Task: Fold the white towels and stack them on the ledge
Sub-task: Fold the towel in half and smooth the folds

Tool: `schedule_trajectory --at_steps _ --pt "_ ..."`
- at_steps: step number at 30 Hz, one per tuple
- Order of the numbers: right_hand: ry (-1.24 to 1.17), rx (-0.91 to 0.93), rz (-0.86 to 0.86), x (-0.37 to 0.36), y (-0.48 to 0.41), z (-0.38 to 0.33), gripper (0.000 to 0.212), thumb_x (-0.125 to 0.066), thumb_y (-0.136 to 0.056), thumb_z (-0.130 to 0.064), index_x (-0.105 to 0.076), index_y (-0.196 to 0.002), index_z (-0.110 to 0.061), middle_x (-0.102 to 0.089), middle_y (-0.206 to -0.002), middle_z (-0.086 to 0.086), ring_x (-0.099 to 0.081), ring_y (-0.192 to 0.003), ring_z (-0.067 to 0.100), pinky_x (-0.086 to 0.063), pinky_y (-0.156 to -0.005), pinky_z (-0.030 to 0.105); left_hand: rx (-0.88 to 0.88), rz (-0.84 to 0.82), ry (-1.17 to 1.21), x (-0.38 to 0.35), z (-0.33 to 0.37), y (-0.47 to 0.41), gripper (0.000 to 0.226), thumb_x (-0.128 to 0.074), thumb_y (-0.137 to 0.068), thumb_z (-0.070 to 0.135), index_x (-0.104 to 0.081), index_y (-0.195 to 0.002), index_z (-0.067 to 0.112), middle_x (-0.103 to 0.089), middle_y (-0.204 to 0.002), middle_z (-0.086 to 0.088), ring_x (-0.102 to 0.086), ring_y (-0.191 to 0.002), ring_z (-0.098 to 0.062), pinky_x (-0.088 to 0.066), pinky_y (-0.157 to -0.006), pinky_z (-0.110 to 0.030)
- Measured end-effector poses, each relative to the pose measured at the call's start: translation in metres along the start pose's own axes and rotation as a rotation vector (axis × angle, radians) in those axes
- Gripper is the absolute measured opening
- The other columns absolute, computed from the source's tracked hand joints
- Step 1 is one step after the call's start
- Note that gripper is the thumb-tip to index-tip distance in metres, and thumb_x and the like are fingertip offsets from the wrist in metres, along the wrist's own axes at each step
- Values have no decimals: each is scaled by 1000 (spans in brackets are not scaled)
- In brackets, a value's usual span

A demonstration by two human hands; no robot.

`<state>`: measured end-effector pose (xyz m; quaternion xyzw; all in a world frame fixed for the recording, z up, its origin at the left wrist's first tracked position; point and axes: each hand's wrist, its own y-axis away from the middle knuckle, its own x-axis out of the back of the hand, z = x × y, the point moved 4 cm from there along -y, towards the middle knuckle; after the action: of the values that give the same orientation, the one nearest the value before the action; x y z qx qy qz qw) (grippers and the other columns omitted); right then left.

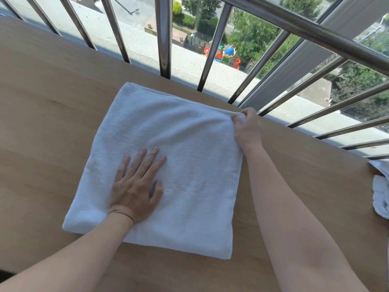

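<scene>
Folded white towel lies flat on the wooden ledge, w/ railing behind. Left grip, fingers spread, presses its middle; right grip pinches the far right corner (slightly lifted). Best bet: pin the centre, square corner to edge b4 next fold. Second towel sits at right.

steel railing fronts a colourful playground and trees.

Camera: one head-worn view.
Wide-angle, close above the ledge, facing steeply down and forward toward the railing at its far edge.
</scene>
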<state>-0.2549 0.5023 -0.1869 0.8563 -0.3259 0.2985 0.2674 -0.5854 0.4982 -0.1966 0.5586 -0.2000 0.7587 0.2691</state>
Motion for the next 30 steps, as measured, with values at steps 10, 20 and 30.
schedule_trajectory --at_steps 10,20,30 --pt "434 461 150 -65 92 -57 46 -43 -101 -35 -45 -146 -22 -42 -151 6 -28 -145 31 -20 -116 51 0 12 6 3 3 0 61 -40 -90 35 -45 -149 25 -34 -159 5 -28 -149 -19 -21 -121 -51" --pt "664 52 -48 -55 26 -25 59 -10 -104 -48 -8 -160 -29 0 -168 1 10 -153 20 14 -121 48 2 9 27 2 2 -1 61 -41 -89 36 -45 -149 25 -35 -159 4 -28 -149 -18 -20 -121 -51" --pt "591 223 -4 -75 178 4 58 -25 -105 -47 -9 -159 -34 0 -168 -2 5 -154 18 4 -124 44 -18 -59 46 0 3 -2 60 -35 -92 36 -42 -151 25 -31 -161 3 -27 -149 -20 -14 -122 -49"
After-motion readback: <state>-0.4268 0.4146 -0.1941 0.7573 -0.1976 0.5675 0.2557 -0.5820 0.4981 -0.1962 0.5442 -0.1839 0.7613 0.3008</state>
